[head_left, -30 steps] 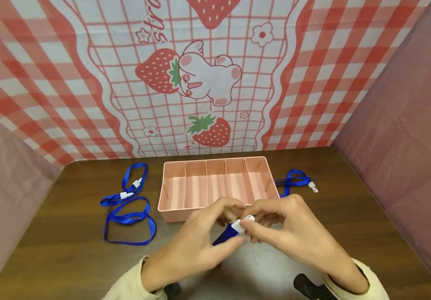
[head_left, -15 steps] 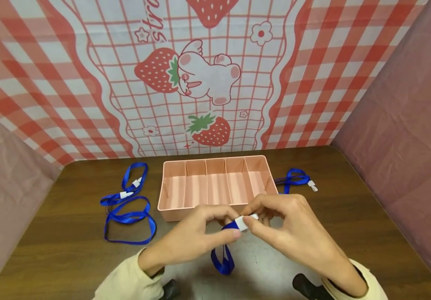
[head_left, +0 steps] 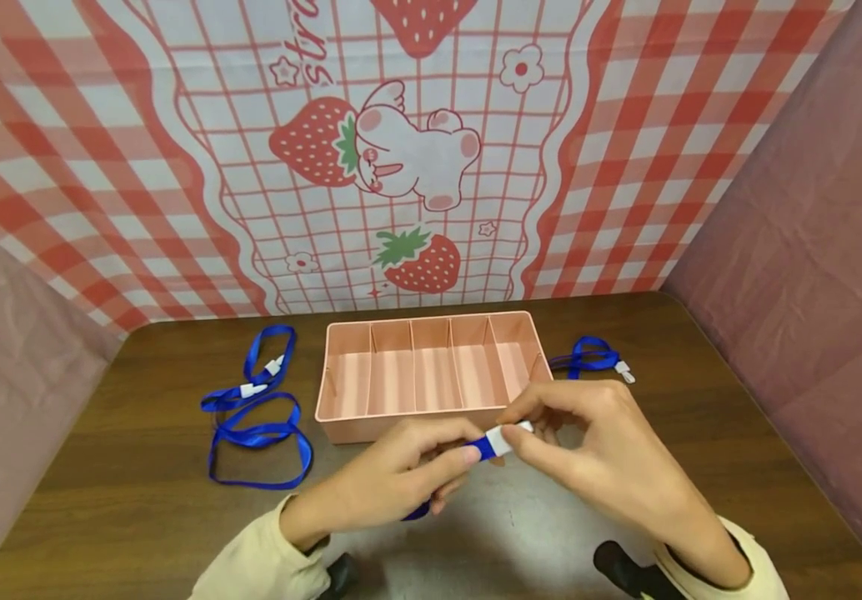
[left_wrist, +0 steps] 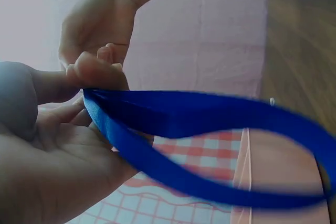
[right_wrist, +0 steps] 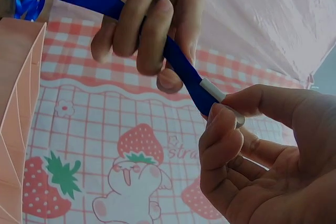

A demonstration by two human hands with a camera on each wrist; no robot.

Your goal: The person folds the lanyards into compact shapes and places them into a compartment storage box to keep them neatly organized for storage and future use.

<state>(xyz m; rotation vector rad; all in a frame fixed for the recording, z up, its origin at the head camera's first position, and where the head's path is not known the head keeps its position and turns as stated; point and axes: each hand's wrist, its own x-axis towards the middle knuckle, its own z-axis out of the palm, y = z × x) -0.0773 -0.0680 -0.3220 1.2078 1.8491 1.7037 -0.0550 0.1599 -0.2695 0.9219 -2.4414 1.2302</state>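
Note:
Both hands hold one blue lanyard (left_wrist: pixel 210 111) in front of the pink box. My left hand (head_left: pixel 389 479) pinches the blue strap close to its white plastic clip (head_left: pixel 501 440). Thumb and fingertips of my right hand (head_left: pixel 603 467) grip the clip itself, covering part of it. In the left wrist view, the strap's loop hangs from the left fingers. Seen from the right wrist, the strap (right_wrist: pixel 184 69) runs from the left hand's fingers to the clip (right_wrist: pixel 212 90) in the right hand.
A pink box (head_left: pixel 337 429) with several compartments stands at the table's back. Left of it lie blue lanyards with white clips (head_left: pixel 258 435); right of it lies another blue lanyard (head_left: pixel 588 358). A strawberry-patterned cloth (head_left: pixel 416 167) hangs behind the brown table (head_left: pixel 138 533).
Both hands have shifted slightly to the right with the clip, and the left fingers have closed nearer together on the strap. The lanyards on the table have not moved.

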